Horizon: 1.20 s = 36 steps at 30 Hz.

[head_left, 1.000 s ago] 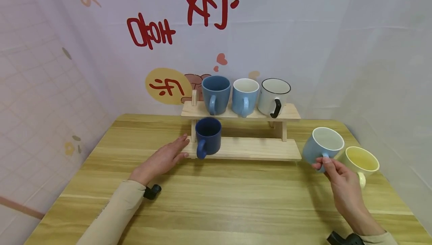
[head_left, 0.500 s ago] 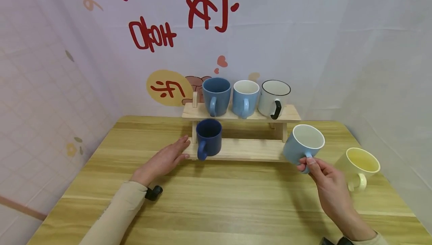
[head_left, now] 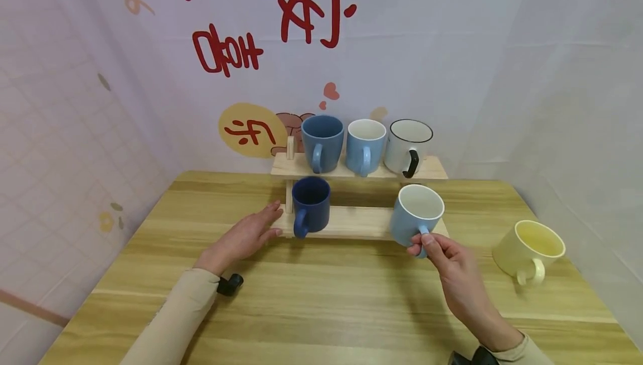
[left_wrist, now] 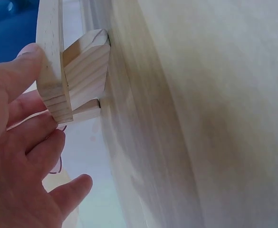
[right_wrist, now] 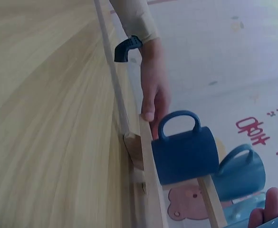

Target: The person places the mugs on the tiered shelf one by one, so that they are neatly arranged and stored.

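Observation:
A light blue mug [head_left: 409,220] with a pale inside is tilted in front of the lower shelf's right part; my right hand [head_left: 459,275] pinches its handle. Whether the mug touches the shelf cannot be told. My left hand [head_left: 241,242] rests against the left end of the wooden two-tier rack [head_left: 359,222], fingers mostly straight. In the left wrist view, its thumb [left_wrist: 30,54] touches the board's edge, and some fingertips are hidden behind the wood. Beside that hand, a dark blue mug [head_left: 312,209] stands on the lower shelf.
The upper shelf carries a grey-blue mug [head_left: 324,144], a light blue mug with white inside [head_left: 359,150] and a white mug with black rim and handle [head_left: 402,150]. A yellow mug [head_left: 522,253] sits at the right of the wooden table [head_left: 311,309]. A printed cloth [head_left: 452,75] hangs behind.
My right hand has carried the light blue mug leftward, from beside the yellow mug to the front of the lower shelf's right part. The left hand stays at the rack's end.

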Each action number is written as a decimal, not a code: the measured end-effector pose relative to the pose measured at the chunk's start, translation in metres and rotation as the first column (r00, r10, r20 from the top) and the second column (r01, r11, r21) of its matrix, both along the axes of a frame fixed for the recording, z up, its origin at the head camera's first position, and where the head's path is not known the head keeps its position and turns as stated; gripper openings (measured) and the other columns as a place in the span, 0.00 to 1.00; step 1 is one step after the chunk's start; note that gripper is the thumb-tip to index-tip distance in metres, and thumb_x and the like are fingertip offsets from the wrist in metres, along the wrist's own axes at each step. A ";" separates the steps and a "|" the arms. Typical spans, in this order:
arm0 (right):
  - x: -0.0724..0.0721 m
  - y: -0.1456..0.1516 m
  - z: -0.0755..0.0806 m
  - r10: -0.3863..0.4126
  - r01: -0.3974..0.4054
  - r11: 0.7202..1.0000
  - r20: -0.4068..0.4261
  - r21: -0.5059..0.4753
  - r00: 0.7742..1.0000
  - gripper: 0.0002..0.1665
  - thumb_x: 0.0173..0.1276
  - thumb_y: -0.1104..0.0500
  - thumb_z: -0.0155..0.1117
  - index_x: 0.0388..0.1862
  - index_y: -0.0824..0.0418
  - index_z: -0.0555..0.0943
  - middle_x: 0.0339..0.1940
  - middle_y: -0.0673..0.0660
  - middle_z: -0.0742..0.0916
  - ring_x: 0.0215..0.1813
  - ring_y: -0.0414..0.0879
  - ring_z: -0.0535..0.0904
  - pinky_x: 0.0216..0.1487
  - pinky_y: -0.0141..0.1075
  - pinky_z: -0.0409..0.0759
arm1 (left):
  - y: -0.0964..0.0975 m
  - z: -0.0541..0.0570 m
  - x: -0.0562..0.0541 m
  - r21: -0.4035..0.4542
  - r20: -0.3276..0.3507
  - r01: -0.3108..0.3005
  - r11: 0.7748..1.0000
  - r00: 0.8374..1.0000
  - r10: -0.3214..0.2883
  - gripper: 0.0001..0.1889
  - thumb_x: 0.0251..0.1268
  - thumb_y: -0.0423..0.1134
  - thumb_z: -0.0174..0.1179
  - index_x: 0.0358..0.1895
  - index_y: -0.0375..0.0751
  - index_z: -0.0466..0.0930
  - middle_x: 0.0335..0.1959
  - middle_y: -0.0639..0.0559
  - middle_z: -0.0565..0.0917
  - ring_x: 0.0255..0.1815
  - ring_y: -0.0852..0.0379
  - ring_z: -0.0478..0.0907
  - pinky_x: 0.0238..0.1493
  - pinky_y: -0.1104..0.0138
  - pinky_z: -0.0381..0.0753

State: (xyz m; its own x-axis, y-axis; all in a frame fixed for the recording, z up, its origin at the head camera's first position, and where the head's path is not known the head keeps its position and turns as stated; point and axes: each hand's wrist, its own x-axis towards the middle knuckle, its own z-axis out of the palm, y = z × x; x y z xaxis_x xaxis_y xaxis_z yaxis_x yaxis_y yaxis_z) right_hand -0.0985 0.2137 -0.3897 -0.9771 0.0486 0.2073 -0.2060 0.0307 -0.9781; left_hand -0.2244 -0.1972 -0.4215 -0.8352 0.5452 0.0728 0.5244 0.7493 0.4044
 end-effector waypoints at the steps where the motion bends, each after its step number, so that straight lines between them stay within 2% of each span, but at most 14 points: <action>1: -0.001 -0.004 0.000 0.003 -0.003 1.000 0.003 0.004 1.000 0.23 0.84 0.60 0.53 0.50 0.85 0.77 0.33 0.56 0.90 0.47 0.42 0.83 0.55 0.30 0.78 | 0.000 0.000 0.000 -0.001 0.001 -0.002 1.000 1.000 0.002 0.32 0.81 0.49 0.56 0.77 0.33 0.66 0.82 0.38 0.58 0.79 0.39 0.61 0.74 0.42 0.64; 5: -0.003 -0.017 -0.001 0.021 -0.021 1.000 0.010 0.005 1.000 0.23 0.84 0.60 0.53 0.49 0.84 0.77 0.33 0.56 0.90 0.46 0.43 0.84 0.54 0.32 0.78 | -0.001 0.001 0.001 -0.007 -0.003 -0.008 1.000 1.000 0.008 0.32 0.81 0.49 0.56 0.77 0.34 0.66 0.82 0.39 0.59 0.80 0.40 0.61 0.74 0.41 0.64; 13: -0.008 -0.039 -0.004 0.042 -0.043 0.999 0.029 0.016 0.999 0.22 0.84 0.59 0.54 0.48 0.81 0.80 0.33 0.60 0.90 0.46 0.43 0.83 0.55 0.33 0.77 | -0.001 -0.005 0.001 -0.033 -0.032 0.015 0.999 0.999 -0.016 0.32 0.81 0.51 0.54 0.77 0.34 0.66 0.81 0.41 0.60 0.82 0.41 0.55 0.75 0.38 0.59; 19: -0.016 -0.051 -0.011 0.054 -0.056 0.998 0.064 0.042 0.997 0.23 0.84 0.56 0.54 0.50 0.78 0.81 0.35 0.58 0.91 0.50 0.43 0.83 0.59 0.34 0.76 | 0.000 -0.002 0.003 -0.039 -0.044 0.016 0.999 0.999 -0.017 0.31 0.82 0.49 0.54 0.77 0.32 0.65 0.81 0.40 0.61 0.82 0.40 0.56 0.75 0.38 0.59; 23: -0.021 -0.060 -0.015 0.060 -0.064 0.997 0.070 0.046 0.996 0.22 0.84 0.55 0.55 0.50 0.77 0.82 0.36 0.62 0.91 0.52 0.44 0.83 0.60 0.33 0.76 | 0.001 -0.001 0.003 -0.038 -0.037 0.016 0.999 0.999 -0.018 0.31 0.82 0.48 0.54 0.77 0.32 0.65 0.81 0.39 0.61 0.82 0.39 0.55 0.75 0.38 0.59; 32: -0.032 -0.077 -0.019 0.053 -0.055 0.998 0.082 0.021 0.995 0.21 0.83 0.55 0.57 0.49 0.74 0.84 0.36 0.59 0.91 0.51 0.45 0.83 0.59 0.32 0.77 | 0.001 0.000 0.003 -0.032 -0.027 0.018 0.999 0.999 -0.019 0.32 0.82 0.49 0.54 0.77 0.32 0.65 0.81 0.38 0.61 0.82 0.39 0.55 0.75 0.38 0.59; 36: -0.037 -0.082 -0.019 0.061 -0.061 0.998 0.093 0.002 0.994 0.22 0.82 0.54 0.58 0.50 0.75 0.83 0.37 0.62 0.91 0.51 0.46 0.83 0.60 0.33 0.76 | 0.001 0.000 0.002 -0.023 -0.034 0.021 1.000 0.999 -0.022 0.32 0.81 0.48 0.55 0.77 0.31 0.65 0.81 0.38 0.61 0.82 0.37 0.55 0.75 0.37 0.58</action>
